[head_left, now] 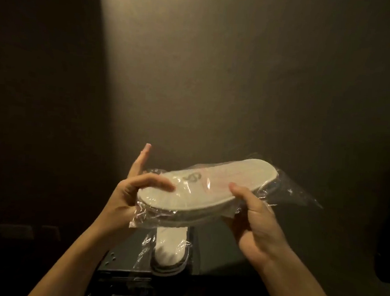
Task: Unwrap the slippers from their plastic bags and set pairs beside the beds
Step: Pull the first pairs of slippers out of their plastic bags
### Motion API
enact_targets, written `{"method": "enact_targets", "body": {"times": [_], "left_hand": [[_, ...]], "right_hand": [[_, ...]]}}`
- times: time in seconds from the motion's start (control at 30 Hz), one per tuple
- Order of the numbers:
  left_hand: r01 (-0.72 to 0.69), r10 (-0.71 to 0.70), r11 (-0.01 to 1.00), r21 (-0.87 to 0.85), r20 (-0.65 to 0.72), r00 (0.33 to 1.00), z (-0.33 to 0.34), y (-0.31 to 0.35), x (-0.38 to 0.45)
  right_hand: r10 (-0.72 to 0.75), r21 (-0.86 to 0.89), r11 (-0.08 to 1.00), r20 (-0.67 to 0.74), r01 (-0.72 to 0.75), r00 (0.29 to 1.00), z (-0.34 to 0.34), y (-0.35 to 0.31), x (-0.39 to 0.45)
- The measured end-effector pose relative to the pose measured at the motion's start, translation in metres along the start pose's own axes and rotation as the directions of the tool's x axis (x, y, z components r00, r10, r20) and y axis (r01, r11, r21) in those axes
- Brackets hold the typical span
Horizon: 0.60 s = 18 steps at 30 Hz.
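A pair of white slippers sealed in a clear plastic bag [200,188] is held flat in front of me, toe end to the left. My left hand [127,194] grips the bag's left end, thumb on top and index finger raised. My right hand [253,222] holds the bag from below near its middle, thumb pressing on top. The bag's loose open end trails to the right. Below, a second bagged pair of white slippers [169,248] lies on a dark surface.
The second pair rests on a dark cabinet or drawer top [218,254] directly beneath my hands. A plain wall [218,79] lit from above fills the background. The left side of the room is very dark, with faint dark shapes.
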<state>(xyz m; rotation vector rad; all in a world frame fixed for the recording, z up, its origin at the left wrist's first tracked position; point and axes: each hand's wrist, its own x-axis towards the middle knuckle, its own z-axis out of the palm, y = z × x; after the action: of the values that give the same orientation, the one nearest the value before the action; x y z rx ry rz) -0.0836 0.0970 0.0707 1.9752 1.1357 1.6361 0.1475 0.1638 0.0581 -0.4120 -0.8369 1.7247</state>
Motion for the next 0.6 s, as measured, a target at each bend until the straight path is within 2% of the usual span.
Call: {"method": "enact_targets", "body": {"times": [0.03, 0.07, 0.1, 0.17, 0.2, 0.23, 0.27, 0.37, 0.5, 0.6], "left_hand": [[0.026, -0.028, 0.999, -0.027, -0.055, 0.998, 0.004, -0.001, 0.002], [0.13, -0.153, 0.98, -0.15, -0.156, 0.976, 0.006, -0.002, 0.003], [0.227, -0.312, 0.921, -0.317, -0.247, 0.918, 0.006, -0.004, 0.004], [0.348, -0.554, 0.731, -0.587, -0.212, 0.805, 0.005, -0.009, 0.0], [0.392, -0.597, 0.651, -0.65, -0.119, 0.793, 0.005, -0.012, -0.003], [0.436, -0.591, 0.632, -0.641, -0.035, 0.806, 0.006, -0.014, -0.006], [0.451, -0.539, 0.661, -0.6, 0.039, 0.841, 0.006, -0.016, -0.008], [0.377, -0.447, 0.822, -0.426, -0.073, 0.892, 0.02, -0.015, -0.008], [0.315, -0.427, 0.843, -0.436, -0.185, 0.885, 0.023, -0.019, -0.005], [0.322, -0.419, 0.839, -0.439, -0.143, 0.897, 0.018, -0.029, -0.007]], "right_hand": [[-0.001, 0.017, 1.0, -0.042, 0.002, 0.999, -0.001, 0.002, 0.006], [-0.007, 0.044, 0.999, -0.051, 0.009, 0.999, -0.001, 0.006, 0.011], [-0.018, 0.068, 0.997, -0.054, 0.022, 0.998, -0.005, 0.01, 0.015], [-0.042, 0.12, 0.991, -0.067, 0.05, 0.997, -0.01, 0.012, 0.017], [-0.049, 0.153, 0.987, -0.04, 0.054, 0.998, -0.013, 0.013, 0.018], [-0.051, 0.159, 0.986, -0.026, 0.054, 0.998, -0.017, 0.017, 0.021], [-0.05, 0.152, 0.987, -0.005, 0.051, 0.999, -0.021, 0.02, 0.022], [-0.03, 0.079, 0.996, 0.036, 0.027, 0.999, -0.03, 0.031, 0.022], [0.062, 0.072, 0.995, 0.156, -0.074, 0.986, -0.04, 0.028, 0.021], [-0.01, 0.023, 1.0, 0.147, 0.006, 0.989, -0.036, 0.026, 0.015]]}}
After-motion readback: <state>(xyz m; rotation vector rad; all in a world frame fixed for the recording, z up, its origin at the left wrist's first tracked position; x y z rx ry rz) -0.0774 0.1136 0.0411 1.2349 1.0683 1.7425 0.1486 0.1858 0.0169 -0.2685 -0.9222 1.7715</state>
